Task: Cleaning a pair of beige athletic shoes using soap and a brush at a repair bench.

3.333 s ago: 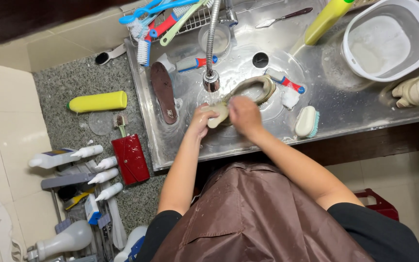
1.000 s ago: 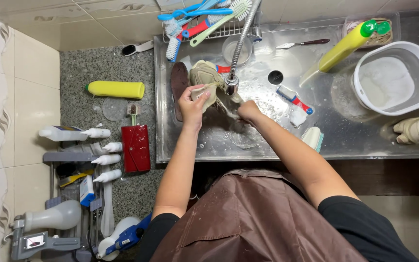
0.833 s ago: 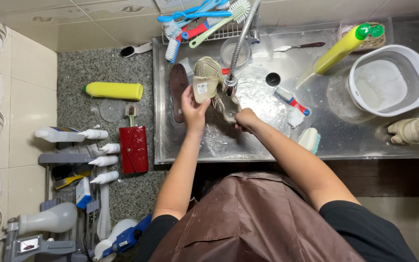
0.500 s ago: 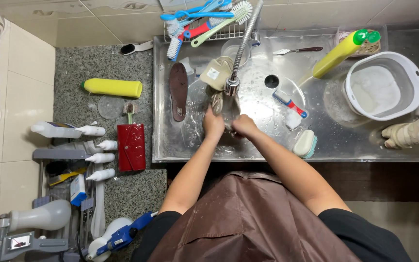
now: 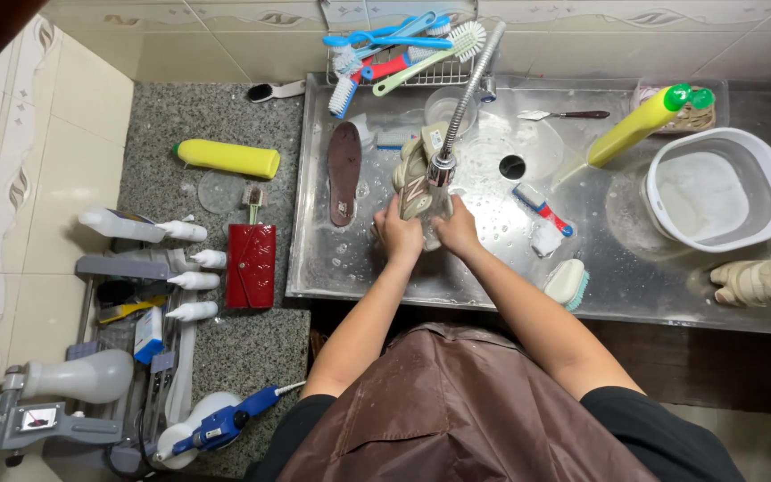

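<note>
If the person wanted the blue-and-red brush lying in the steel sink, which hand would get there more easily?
Probably the right hand. The blue-and-red brush lies on its side of the beige shoe, with bare wet steel sink between. The left hand would have to cross over the shoe and the right hand. Both hands hold the shoe now.

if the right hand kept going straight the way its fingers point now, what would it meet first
The right hand points up the sink, away from the person, and already grips the beige shoe. Past the shoe, the faucet head looks next in line, though it may sit higher than the hand; depth is unclear from above.
</note>
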